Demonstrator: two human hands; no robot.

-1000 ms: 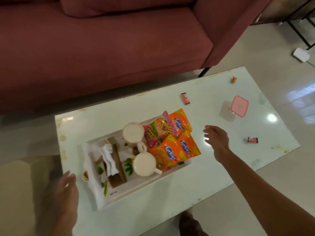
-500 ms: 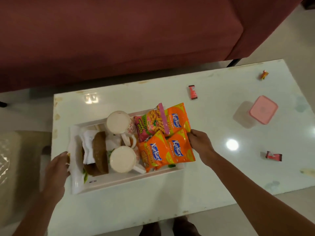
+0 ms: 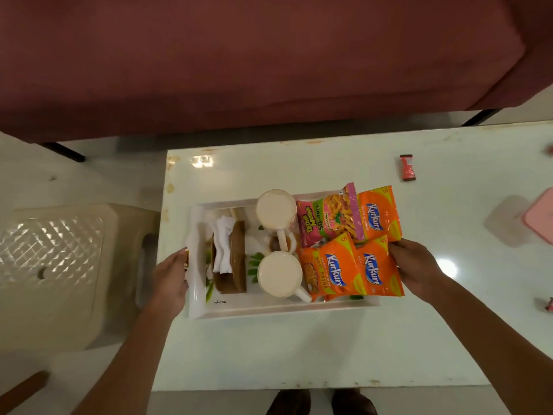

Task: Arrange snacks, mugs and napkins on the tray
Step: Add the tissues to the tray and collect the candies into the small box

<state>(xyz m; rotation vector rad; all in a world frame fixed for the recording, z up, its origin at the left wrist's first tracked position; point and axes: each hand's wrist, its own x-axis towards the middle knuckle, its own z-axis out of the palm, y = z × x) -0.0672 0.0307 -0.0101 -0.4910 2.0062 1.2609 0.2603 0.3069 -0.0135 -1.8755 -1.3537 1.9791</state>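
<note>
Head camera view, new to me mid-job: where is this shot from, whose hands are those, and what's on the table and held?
No machine here: one camera worn on a person's head looks down at their own bare hands. The left hand grips the left end of the white tray on the pale table. The right hand is at the tray's right end; its fingertips hide under the packets, so its grip is unclear. In the tray: white napkins in a brown holder, a far mug and a near mug, one pink snack packet and three orange snack packets. Loose on the table: a small red wrapper and a pink box at the right edge. Behind is a dark red sofa.
</note>
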